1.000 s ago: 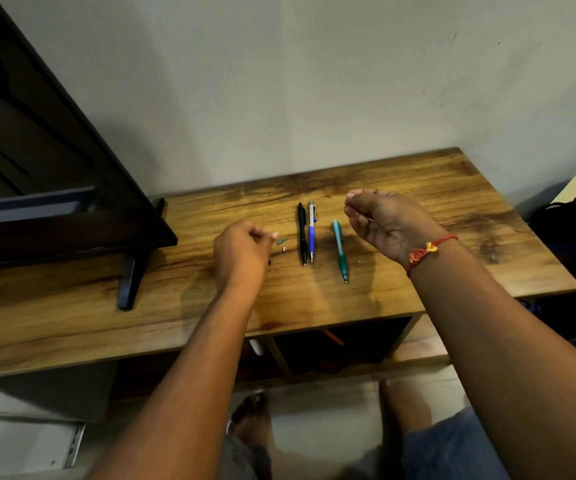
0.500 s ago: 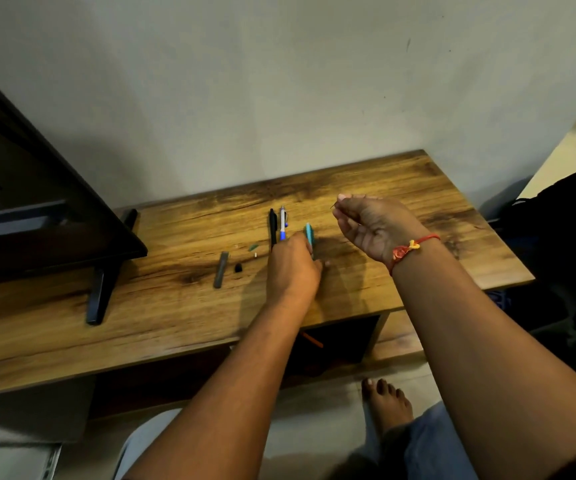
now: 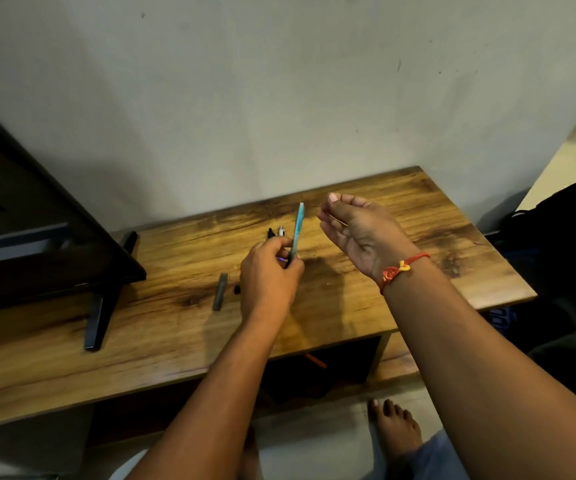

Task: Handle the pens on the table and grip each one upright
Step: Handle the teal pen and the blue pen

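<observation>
While in left hand [image 3: 269, 271], slim teal pen [image 3: 298, 225]

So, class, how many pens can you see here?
3. A teal pen stands nearly upright in the left hand. A black pen and a blue-and-white pen lie side by side on the wooden table behind that hand, mostly hidden; others may be covered.

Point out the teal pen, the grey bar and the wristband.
teal pen [image 3: 299, 226]: head view, upper barrel.
grey bar [image 3: 220, 292]: head view, its middle.
wristband [image 3: 417, 258]: head view, red cord.
</observation>
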